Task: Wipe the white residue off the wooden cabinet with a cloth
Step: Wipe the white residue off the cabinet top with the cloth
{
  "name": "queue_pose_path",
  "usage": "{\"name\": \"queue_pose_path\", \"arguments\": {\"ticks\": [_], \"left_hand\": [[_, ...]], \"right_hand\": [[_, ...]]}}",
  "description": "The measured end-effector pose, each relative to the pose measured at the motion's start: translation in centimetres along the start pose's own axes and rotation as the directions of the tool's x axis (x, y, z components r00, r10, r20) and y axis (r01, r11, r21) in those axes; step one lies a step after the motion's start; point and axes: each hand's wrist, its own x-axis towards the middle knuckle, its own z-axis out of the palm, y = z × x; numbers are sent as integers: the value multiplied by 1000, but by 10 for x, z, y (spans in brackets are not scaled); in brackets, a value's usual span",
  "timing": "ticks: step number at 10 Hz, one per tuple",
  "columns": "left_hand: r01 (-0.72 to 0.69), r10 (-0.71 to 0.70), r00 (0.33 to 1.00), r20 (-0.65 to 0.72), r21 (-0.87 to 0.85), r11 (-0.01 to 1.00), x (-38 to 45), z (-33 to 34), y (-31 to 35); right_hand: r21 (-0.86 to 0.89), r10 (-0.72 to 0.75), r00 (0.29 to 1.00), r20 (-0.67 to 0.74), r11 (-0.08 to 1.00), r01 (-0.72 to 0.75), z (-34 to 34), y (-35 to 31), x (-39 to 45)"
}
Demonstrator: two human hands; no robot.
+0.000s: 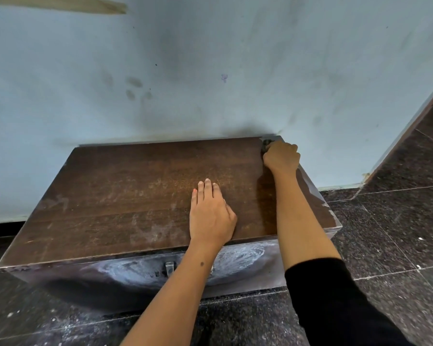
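Observation:
A low dark wooden cabinet [125, 193] stands against a pale blue wall. Faint white residue [150, 228] streaks its top, and heavier white smears [238, 260] cover its front face. My left hand [211, 216] lies flat on the top near the front edge, fingers straight. My right hand [281, 156] is at the far right corner of the top, fingers curled round a dark cloth [266, 143], most of which is hidden under the hand. A darker, shinier strip of wood runs along the right side under my right forearm.
A metal latch [169, 267] sits on the cabinet's front. The pale blue wall [185, 71] bears dark smudges. Dark speckled floor tiles [398, 221] with white specks surround the cabinet. A wall corner and skirting rise at the right.

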Motion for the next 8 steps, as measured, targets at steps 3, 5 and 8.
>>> {"name": "queue_pose_path", "arguments": {"ticks": [3, 5, 8], "left_hand": [[-9, 9, 1000, 3, 12, 1000, -1, 1, 0], [-8, 8, 1000, 7, 26, 1000, 0, 1, -1], [-11, 10, 1000, 10, 37, 999, 1, 0, -2]], "right_hand": [[-93, -193, 975, 114, 975, 204, 16, -29, 23], [-89, -165, 984, 60, 981, 170, 11, -7, 35], [-120, -249, 964, 92, 958, 259, 9, -5, 40]]}}
